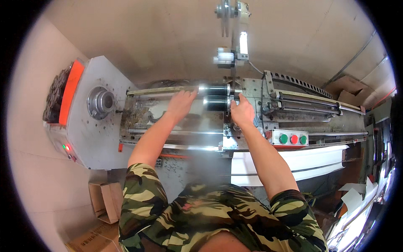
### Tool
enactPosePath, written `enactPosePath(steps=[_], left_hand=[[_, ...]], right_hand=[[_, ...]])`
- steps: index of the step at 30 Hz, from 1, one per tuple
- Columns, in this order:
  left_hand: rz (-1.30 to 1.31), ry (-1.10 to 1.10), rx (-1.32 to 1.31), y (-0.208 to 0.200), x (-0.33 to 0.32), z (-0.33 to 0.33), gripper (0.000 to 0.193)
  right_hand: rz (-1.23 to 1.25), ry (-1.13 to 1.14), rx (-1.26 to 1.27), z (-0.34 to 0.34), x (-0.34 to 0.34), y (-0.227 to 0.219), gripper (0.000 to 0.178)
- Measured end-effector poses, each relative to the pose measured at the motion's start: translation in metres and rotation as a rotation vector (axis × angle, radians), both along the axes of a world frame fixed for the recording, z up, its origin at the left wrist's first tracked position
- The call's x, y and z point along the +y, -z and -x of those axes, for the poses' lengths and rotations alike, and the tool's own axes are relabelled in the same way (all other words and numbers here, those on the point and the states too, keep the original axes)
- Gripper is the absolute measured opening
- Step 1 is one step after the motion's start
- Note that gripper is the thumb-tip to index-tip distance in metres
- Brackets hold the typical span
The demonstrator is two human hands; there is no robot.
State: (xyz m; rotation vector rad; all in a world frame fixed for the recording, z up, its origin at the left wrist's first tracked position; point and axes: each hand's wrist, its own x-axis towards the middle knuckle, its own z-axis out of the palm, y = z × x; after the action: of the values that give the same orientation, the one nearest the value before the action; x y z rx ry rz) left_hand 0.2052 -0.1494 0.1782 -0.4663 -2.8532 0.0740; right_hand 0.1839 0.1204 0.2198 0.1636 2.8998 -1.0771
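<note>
A long bench machine lies before me, with two short rollers, dark in the middle with bright bands, side by side at its centre. The far roller [215, 90] lies just beyond the near roller [216, 104]. My left hand [181, 104] reaches over the machine bed, its fingers stretched out to the left end of the far roller and the rail there. At the rollers' right ends is my right hand [243, 112], index finger extended and thumb apart beside the near roller's end. Whether either hand presses on the rollers cannot be made out.
A grey housing with a round metal chuck [100, 103] stands at the left. A control box [289, 137] with green and red buttons sits at right. White sheet material [289, 167] lies along the front. Above hangs a pulley arm [242, 38]. Cardboard boxes [105, 201] stand lower left.
</note>
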Motion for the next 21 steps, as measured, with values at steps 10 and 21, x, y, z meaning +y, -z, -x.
enactPosePath(steps=[10,21], left_hand=[[-0.053,0.045,0.09,0.006,-0.003,0.003,0.06],[-0.025,0.003,-0.057,0.016,-0.002,0.011,0.066]], right_hand=[[-0.012,-0.046,0.006,0.004,-0.003,0.006,0.055],[-0.031,-0.034,-0.025,0.006,-0.004,0.002,0.052]])
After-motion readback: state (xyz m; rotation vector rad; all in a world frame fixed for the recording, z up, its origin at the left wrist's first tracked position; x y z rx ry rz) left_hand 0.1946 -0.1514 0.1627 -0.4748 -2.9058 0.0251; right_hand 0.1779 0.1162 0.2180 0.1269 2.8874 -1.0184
